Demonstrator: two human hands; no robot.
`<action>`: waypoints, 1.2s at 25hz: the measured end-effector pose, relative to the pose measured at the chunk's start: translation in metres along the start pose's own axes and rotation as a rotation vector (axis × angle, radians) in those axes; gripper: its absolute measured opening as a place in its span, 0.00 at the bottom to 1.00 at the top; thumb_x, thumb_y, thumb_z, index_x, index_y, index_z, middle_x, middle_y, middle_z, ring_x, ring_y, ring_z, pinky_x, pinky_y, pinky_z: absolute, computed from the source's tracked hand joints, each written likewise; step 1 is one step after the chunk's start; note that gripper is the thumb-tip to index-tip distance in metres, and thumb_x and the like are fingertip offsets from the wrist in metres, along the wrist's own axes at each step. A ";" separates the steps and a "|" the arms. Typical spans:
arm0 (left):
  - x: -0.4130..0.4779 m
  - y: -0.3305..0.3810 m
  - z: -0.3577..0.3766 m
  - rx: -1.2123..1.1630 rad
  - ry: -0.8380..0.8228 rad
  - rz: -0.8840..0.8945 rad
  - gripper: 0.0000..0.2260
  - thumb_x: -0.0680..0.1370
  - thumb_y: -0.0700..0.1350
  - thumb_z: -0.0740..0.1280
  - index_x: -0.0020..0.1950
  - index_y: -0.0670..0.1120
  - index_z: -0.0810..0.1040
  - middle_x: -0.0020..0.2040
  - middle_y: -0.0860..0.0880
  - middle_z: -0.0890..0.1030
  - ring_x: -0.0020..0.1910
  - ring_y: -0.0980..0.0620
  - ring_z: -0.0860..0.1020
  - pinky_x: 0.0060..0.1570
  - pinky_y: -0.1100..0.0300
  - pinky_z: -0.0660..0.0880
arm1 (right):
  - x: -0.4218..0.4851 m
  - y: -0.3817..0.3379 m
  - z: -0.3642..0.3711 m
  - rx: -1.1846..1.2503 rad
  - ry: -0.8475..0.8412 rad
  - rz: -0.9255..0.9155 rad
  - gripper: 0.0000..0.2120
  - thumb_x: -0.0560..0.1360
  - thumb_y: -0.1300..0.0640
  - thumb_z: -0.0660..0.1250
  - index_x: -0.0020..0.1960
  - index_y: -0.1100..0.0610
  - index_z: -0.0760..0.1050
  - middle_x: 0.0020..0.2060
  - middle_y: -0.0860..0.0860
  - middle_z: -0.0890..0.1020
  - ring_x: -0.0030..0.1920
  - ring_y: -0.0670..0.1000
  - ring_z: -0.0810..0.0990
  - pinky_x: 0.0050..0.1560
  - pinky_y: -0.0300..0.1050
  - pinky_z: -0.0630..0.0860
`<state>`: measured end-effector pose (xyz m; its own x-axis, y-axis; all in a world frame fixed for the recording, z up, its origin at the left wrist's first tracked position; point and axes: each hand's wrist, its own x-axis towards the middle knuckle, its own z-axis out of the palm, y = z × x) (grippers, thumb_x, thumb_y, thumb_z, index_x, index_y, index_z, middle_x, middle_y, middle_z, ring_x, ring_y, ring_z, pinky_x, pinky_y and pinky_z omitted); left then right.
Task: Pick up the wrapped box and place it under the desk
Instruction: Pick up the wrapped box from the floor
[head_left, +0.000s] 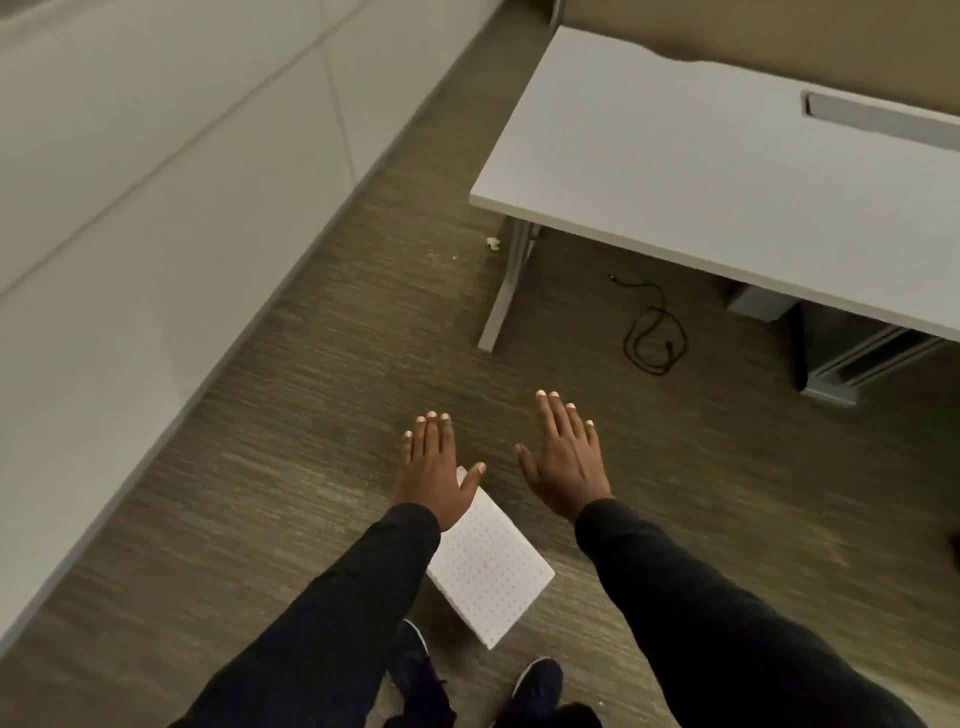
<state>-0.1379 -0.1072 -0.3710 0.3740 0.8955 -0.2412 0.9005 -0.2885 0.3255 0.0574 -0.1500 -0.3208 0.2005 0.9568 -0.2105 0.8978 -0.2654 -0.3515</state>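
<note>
A wrapped box (491, 566) in white paper with small dots lies on the carpet just in front of my feet. My left hand (434, 467) hovers above its far corner, palm down, fingers apart, and hides part of it. To the right of the box, my right hand (566, 457) is stretched out flat and holds nothing. The white desk (701, 171) stands ahead and to the right, with open floor beneath it.
A black cable (655, 332) coils on the carpet under the desk, beside its metal leg (506, 291). A grey cabinet (852, 353) sits under the desk at right. White wall panels (156, 208) run along the left. My shoes (537, 680) are near the box.
</note>
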 end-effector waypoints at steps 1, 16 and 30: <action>0.000 -0.011 0.008 0.007 -0.021 -0.005 0.40 0.83 0.64 0.53 0.83 0.39 0.44 0.84 0.38 0.47 0.83 0.39 0.44 0.80 0.44 0.42 | 0.003 -0.006 0.011 0.013 -0.009 0.018 0.39 0.82 0.41 0.60 0.84 0.53 0.44 0.84 0.54 0.50 0.84 0.58 0.49 0.82 0.64 0.51; 0.002 -0.075 0.251 -0.324 -0.297 -0.432 0.37 0.83 0.63 0.54 0.83 0.41 0.49 0.84 0.39 0.53 0.82 0.40 0.52 0.80 0.43 0.50 | 0.072 0.066 0.238 0.025 -0.283 0.051 0.37 0.83 0.41 0.59 0.84 0.54 0.48 0.83 0.56 0.56 0.83 0.61 0.54 0.81 0.65 0.53; 0.048 -0.177 0.535 -0.719 -0.260 -1.032 0.36 0.83 0.61 0.60 0.81 0.39 0.55 0.78 0.37 0.66 0.72 0.34 0.70 0.69 0.40 0.69 | 0.155 0.230 0.534 0.041 -0.578 0.151 0.41 0.81 0.34 0.58 0.83 0.57 0.49 0.83 0.57 0.56 0.80 0.63 0.61 0.77 0.63 0.63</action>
<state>-0.1601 -0.1945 -0.9297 -0.3167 0.4779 -0.8193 0.5058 0.8158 0.2803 0.0859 -0.1258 -0.9215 0.0687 0.6913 -0.7193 0.8579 -0.4089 -0.3111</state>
